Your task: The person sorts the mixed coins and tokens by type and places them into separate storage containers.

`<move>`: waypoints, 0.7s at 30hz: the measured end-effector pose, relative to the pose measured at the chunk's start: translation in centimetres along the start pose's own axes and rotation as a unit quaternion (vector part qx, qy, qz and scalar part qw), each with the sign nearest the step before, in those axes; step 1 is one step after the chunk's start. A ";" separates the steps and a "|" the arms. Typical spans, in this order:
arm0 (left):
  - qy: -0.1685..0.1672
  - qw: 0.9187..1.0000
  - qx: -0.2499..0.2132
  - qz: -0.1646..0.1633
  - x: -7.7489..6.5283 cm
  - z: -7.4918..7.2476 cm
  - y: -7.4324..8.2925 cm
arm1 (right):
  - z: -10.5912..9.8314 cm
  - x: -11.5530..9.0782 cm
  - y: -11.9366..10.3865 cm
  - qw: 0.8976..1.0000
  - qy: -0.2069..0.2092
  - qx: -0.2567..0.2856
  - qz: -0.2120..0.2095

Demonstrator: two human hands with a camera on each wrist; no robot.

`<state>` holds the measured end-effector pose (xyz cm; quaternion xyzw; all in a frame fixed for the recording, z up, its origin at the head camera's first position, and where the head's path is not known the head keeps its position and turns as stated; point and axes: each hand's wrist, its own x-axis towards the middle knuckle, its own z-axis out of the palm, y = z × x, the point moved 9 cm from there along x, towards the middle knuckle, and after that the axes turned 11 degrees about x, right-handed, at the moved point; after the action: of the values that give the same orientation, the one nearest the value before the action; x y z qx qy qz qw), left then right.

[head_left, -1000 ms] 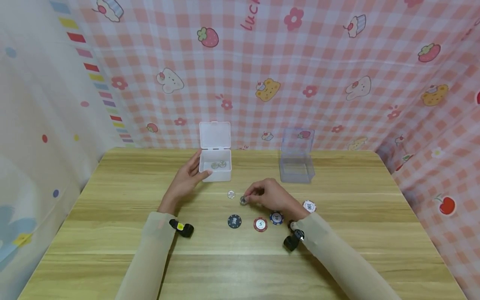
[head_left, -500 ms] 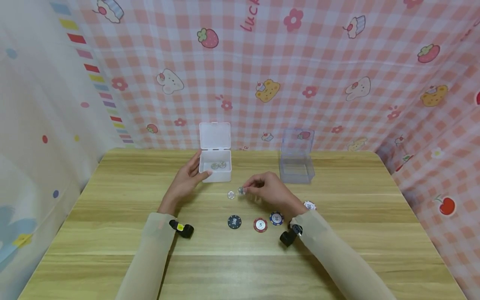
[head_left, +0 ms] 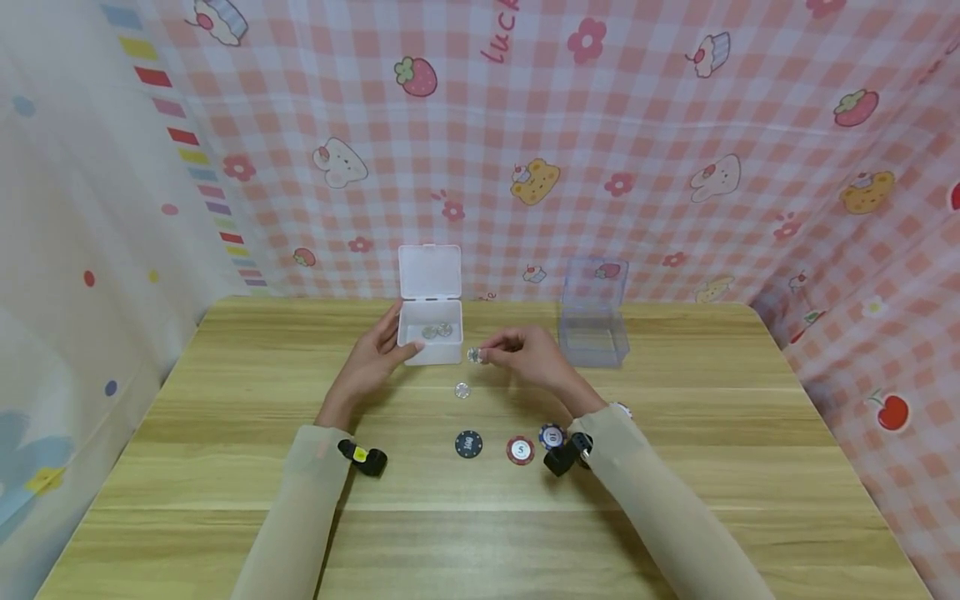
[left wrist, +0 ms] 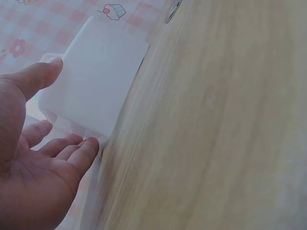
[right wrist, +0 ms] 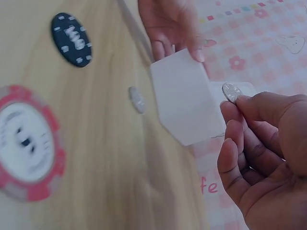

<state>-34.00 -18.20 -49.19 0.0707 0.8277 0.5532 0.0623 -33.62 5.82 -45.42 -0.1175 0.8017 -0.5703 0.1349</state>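
Observation:
A white plastic box (head_left: 431, 354) stands near the table's back edge, its lid (head_left: 430, 271) raised. My left hand (head_left: 366, 364) steadies it at the left front corner, thumb on the front rim and fingers along the side. Two silver coins (head_left: 431, 332) lie inside. Between thumb and index finger, my right hand (head_left: 531, 356) pinches another silver coin (right wrist: 232, 93), just right of the box's front corner in the head view. One more coin (head_left: 462, 390) lies on the table in front of the box.
A clear open box (head_left: 591, 354) stands to the right. Toward the front lie a black chip (head_left: 468, 444), a red chip (head_left: 521, 450) and a blue chip (head_left: 551, 434). A white chip (head_left: 623, 408) is partly covered by the right sleeve. A checked cloth (head_left: 480, 125) hangs behind the table.
My right hand has lifted the pinched coin off the table and carried it back and slightly left, toward the white box. The left hand and the box have stayed put.

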 end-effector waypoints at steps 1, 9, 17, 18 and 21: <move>0.000 1.000 0.000 0.000 0.0 0.0 0.0 | 0.0 0.1 -0.2 1.000 0.001 0.005 0.000; -0.003 1.000 0.001 0.004 0.2 0.1 -0.1 | 0.0 1.3 -0.9 0.999 0.013 0.027 0.011; -0.005 1.000 0.006 0.007 0.2 0.2 -0.1 | 0.1 2.2 -1.6 0.998 0.023 0.057 0.012; -0.005 1.000 0.007 0.008 0.2 0.2 -0.1 | 0.2 2.4 -1.8 0.998 0.024 0.057 0.009; -0.002 1.000 0.010 0.004 0.1 0.0 -0.2 | 0.4 2.8 -2.3 0.998 0.021 0.060 -0.002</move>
<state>-34.09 -18.23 -49.35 0.0753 0.8330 0.5447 0.0609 -36.01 3.75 -43.61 -0.0986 0.7682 -0.6204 0.1234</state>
